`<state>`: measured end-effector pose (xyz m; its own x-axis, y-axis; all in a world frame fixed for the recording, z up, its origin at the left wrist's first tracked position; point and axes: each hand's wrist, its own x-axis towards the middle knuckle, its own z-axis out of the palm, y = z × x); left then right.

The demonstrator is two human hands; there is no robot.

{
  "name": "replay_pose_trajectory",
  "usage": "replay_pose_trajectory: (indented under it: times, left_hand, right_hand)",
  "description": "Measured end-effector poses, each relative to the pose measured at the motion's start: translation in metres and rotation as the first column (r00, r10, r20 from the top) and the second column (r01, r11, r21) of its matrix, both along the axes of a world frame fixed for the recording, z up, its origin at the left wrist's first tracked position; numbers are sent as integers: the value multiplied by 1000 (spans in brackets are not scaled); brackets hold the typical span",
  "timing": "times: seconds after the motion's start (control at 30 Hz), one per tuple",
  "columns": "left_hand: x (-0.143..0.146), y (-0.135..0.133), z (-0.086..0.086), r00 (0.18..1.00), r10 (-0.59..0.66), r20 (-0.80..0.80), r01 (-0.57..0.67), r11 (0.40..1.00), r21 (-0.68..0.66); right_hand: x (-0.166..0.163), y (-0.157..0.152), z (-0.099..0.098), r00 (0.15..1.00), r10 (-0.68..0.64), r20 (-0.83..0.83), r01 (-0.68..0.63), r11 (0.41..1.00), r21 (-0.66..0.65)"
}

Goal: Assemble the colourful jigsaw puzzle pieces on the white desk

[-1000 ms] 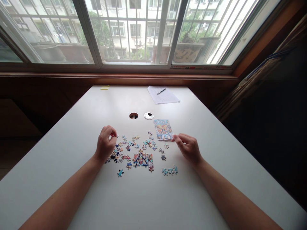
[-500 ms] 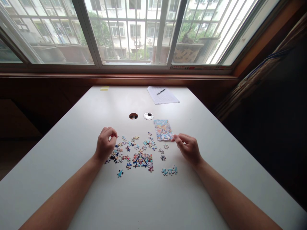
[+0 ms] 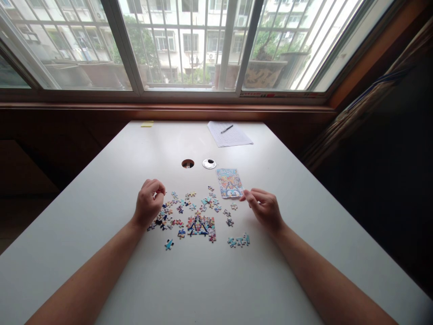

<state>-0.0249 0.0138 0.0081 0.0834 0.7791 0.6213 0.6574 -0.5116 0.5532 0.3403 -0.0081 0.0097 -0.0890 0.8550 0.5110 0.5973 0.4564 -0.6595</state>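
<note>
My left hand (image 3: 149,201) rests at the left edge of the loose jigsaw pieces (image 3: 165,216), fingers curled towards the thumb; whatever they may hold is hidden. My right hand (image 3: 265,207) has its thumb and forefinger pinched together at the lower right corner of a small picture card (image 3: 230,183). Whether the pinch grips the card or a small piece, I cannot make out. Between the hands lies a partly joined jigsaw section (image 3: 201,225) with dark blue slanting lines. A joined light-blue strip (image 3: 238,240) lies to its right, and a blue piece (image 3: 169,244) lies to its lower left.
A white table (image 3: 189,284) carries everything. Farther back are a round hole (image 3: 188,164), a silver round cover (image 3: 209,164), paper sheets (image 3: 233,137) with a pen (image 3: 227,129), and yellow slips (image 3: 147,124). A barred window (image 3: 189,45) stands beyond the table.
My right fingertips have shifted very slightly left along the card's lower corner. My left hand and the jigsaw pieces look the same.
</note>
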Motion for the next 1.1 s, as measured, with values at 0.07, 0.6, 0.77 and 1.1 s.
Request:
replay_pose_trajectory:
  times: [0.07,0.6,0.77,1.1]
  left_hand:
    - [0,0,0,1000,1,2,-1,1000,3]
    - [-2,2,-4,999,23,23,-23,1000,7]
    - [-1,2,-3,999,15,30,-15,1000,12]
    - [-2,2,-4,999,4,51,-4,1000,15]
  right_hand:
    - [0,0,0,1000,7,2,-7,1000,-3]
    - [-2,0,-1,997,63,51,-61,998,-36]
    - [-1,0,-1,996,64,55,-62,997,-39]
    - [-2,-1,-1,996,68,51,-66,997,-40]
